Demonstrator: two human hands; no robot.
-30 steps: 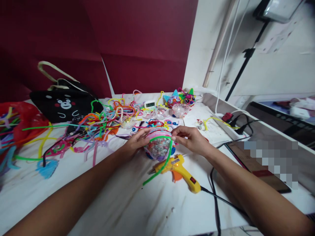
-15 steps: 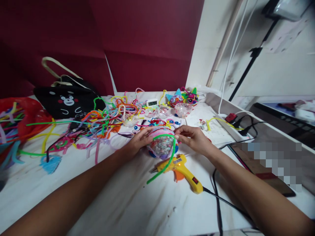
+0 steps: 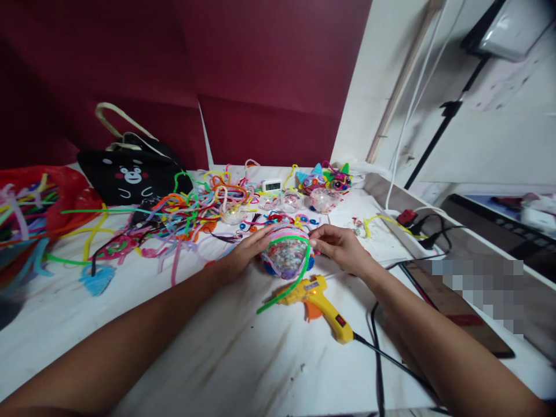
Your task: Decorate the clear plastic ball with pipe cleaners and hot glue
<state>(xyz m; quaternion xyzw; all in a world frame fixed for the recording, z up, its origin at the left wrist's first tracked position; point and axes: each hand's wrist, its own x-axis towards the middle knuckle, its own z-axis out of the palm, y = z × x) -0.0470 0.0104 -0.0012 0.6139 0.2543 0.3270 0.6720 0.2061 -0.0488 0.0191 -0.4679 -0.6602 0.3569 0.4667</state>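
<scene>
Little has shifted except that the free end of the bright green, fuzzy pipe cleaner (image 3: 299, 279) now crosses the nozzle of the yellow plastic glue gun (image 3: 324, 302). It runs across a clear, rounded ball banded with pink strips (image 3: 286, 258), bends at the right and points lower left. Centred between both hands, the ball is held by the left hand's (image 3: 245, 256) thumb and fingers; the right hand (image 3: 341, 246) pinches the bend. Bare white marbled tabletop (image 3: 217, 359) lies nearer. The gun's label is illegible.
</scene>
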